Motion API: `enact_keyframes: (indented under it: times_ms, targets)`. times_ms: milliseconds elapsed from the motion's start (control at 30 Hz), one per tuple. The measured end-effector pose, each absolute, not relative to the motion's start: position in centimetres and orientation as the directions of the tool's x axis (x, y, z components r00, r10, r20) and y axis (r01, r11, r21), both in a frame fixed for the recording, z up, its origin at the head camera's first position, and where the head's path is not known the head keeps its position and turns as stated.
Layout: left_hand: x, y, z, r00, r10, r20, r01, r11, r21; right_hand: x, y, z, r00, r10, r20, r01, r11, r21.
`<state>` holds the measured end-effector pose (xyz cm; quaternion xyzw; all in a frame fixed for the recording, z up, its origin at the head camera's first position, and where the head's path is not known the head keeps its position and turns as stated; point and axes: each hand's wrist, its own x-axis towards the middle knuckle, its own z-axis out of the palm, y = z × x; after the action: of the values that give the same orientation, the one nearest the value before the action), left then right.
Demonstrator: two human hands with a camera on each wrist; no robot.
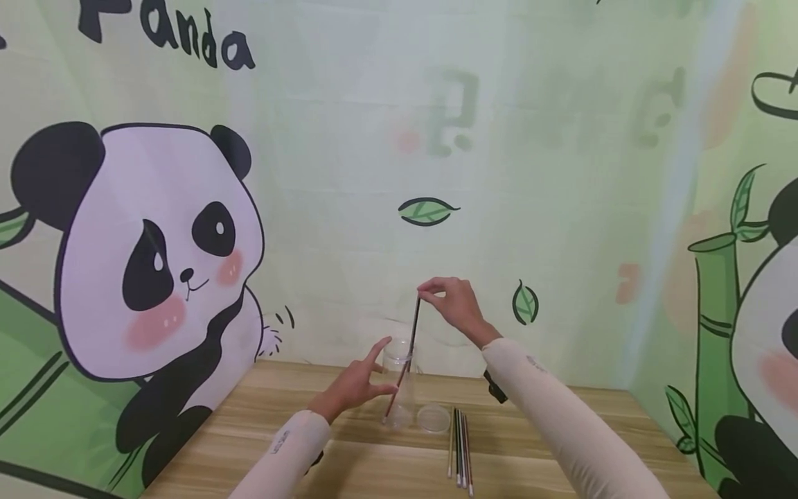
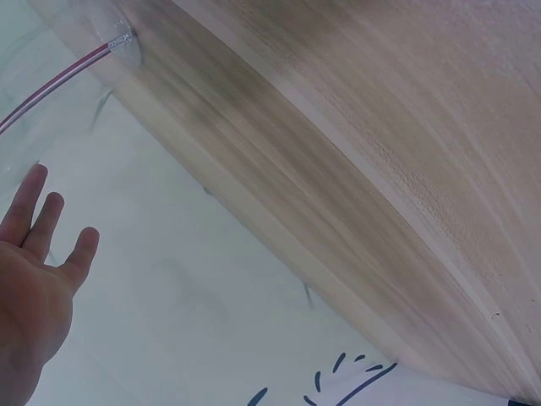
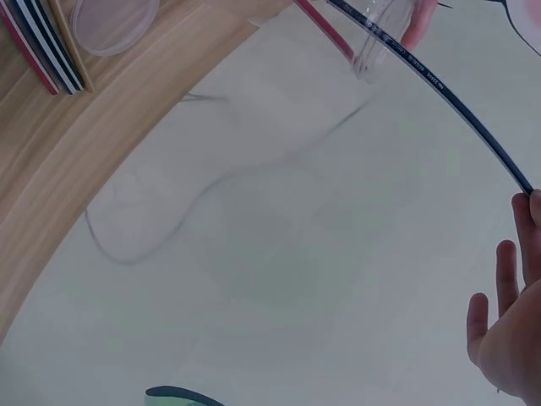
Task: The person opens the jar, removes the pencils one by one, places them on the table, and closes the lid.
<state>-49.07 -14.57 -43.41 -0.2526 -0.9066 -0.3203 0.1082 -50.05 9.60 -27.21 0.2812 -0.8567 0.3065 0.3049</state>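
Head view: right hand (image 1: pixel 456 303) pinches black pencil (image 1: pixel 415 315) by its top, likely to stay above transparent jar (image 1: pixel 406 396). Left hand (image 1: pixel 354 384) flanks jar, fingers spread, presumably for steadying.

Behind the wooden tabletop (image 1: pixel 386 475), a pale green backdrop (image 1: pixel 349 159) is hanging, and on its left part a big printed panda (image 1: pixel 174 242) with black ears and pink cheeks is showing below the dark word "Panda" (image 1: pixel 208 43). Near the middle, two separate green leaves (image 1: pixel 427 211) are appearing, one higher than the other. At the right, a green bamboo stalk (image 1: pixel 717 298) is standing beside a second panda (image 1: pixel 763 305), which the view's edge is cutting.
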Motion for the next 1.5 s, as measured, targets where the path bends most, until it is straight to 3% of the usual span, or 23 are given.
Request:
enact_keyframes:
  times_ms: [533, 933, 1500]
  targets:
    - [-49.2, -14.5, -43.6, -0.84, 0.397, 0.37, 0.541, 0.669, 0.51, -50.2, 10.7, -24.8, -0.62, -0.263, 0.739, -0.686, 0.639, -0.348]
    - [-49.0, -14.4, -43.4, -0.844, 0.384, 0.373, 0.533, 0.675, 0.51, -49.6, 11.8, -23.4, -0.639, -0.212, 0.739, -0.663, 0.64, -0.389]
    - [-49.5, -14.5, -43.7, -0.838, 0.393, 0.379, 0.544, 0.666, 0.511, -49.2, 14.8, -24.9, -0.663, -0.208, 0.719, -0.62, 0.691, -0.372]
